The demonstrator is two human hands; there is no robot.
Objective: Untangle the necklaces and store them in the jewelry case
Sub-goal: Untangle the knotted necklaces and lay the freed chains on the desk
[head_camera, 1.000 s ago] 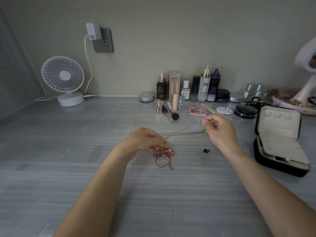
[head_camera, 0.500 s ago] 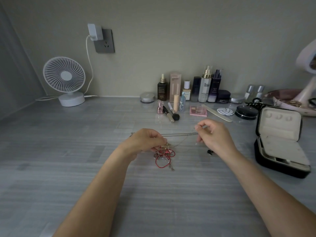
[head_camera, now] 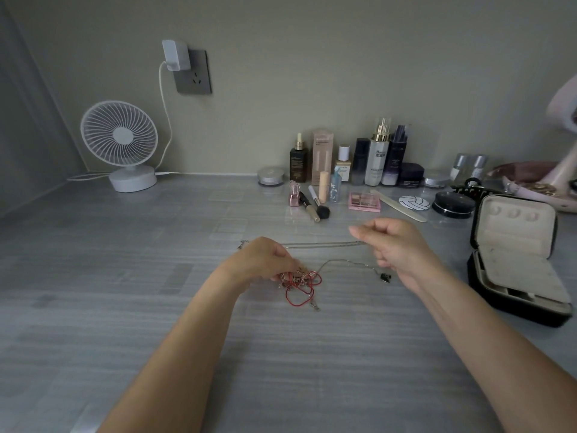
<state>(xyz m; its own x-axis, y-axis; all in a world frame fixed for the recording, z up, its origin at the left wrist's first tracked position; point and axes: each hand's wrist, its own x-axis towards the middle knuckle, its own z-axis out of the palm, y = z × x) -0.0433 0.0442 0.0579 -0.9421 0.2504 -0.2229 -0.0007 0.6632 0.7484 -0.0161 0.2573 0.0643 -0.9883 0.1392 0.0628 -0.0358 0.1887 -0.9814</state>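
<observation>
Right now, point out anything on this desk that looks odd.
The necklace knot on the desk: red cord and metal chains bunched in one clump. One silver chain lies stretched out behind it.

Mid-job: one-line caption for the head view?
Left hand grips a tangle of red cord and metal chains on the grey table; right hand curled nearby, black jewelry case open.

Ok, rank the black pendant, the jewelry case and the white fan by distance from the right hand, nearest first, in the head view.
From the right hand:
1. Black pendant, lying just beside that hand, on its near side.
2. Jewelry case, open, off to the right.
3. White fan, far left at the back.
</observation>
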